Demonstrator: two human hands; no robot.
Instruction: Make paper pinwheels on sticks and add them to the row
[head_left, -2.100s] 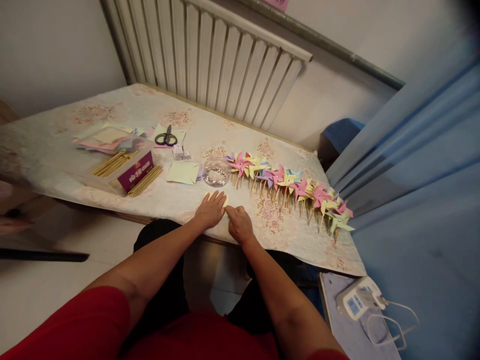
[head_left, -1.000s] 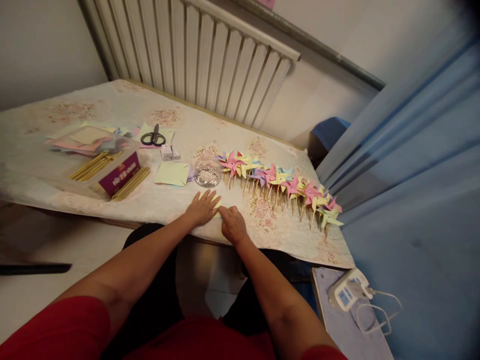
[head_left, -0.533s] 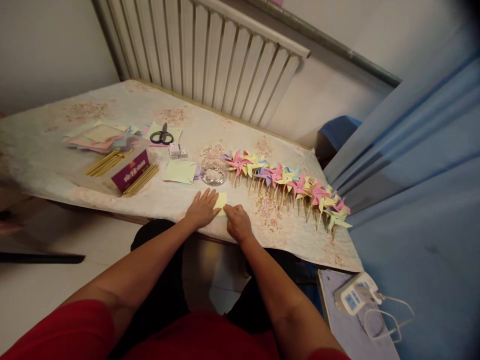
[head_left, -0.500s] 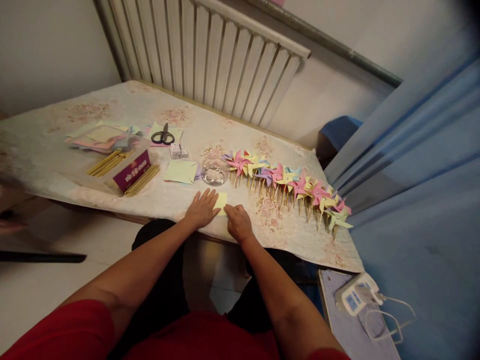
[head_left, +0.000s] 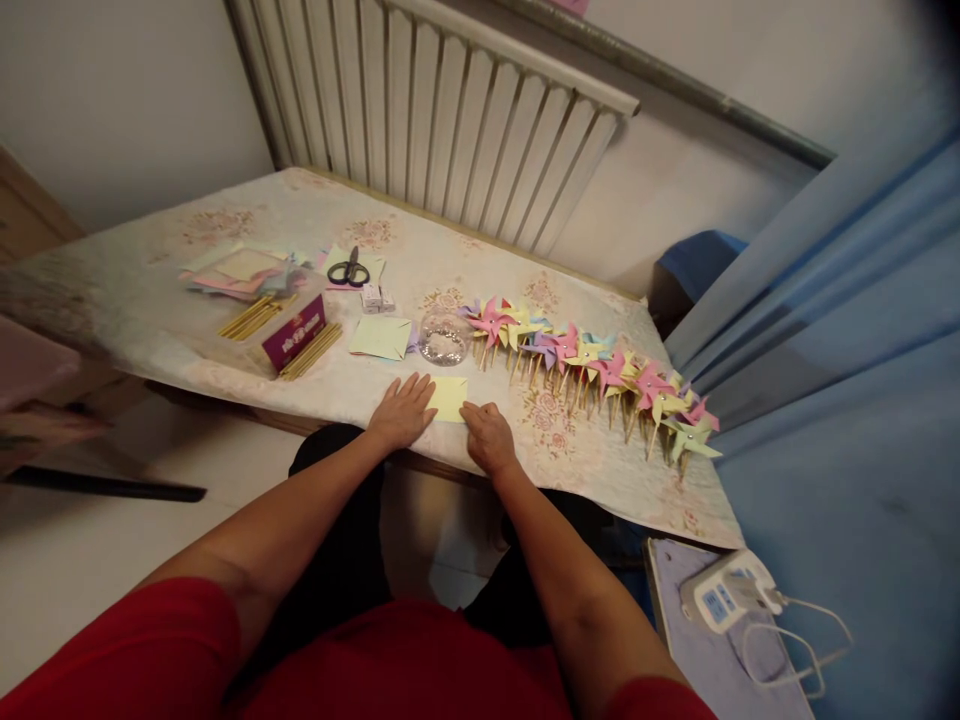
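A pale yellow paper square [head_left: 451, 397] lies on the flowered tablecloth [head_left: 562, 445] near the table's front edge. My left hand [head_left: 403, 409] rests flat on the paper's left side, fingers stretched out and together. My right hand [head_left: 487, 437] sits at the paper's lower right corner with the fingers curled and pressed down on its edge. Just behind the paper stands a clear round dish [head_left: 443, 340] of small shiny bits.
A long row of coloured paper pinwheels [head_left: 592, 370] on sticks runs to the right. Left are a green paper sheet [head_left: 381, 337], black scissors [head_left: 349, 269], bundles of sticks [head_left: 311, 349] by a purple box [head_left: 294, 331], and stacked paper [head_left: 236, 272]. A radiator [head_left: 442, 110] stands behind, a blue curtain [head_left: 840, 330] right.
My left hand has slid to the left, so more of the yellow paper shows between my hands. My right hand stays pressed at the paper's corner. The view has shifted slightly.
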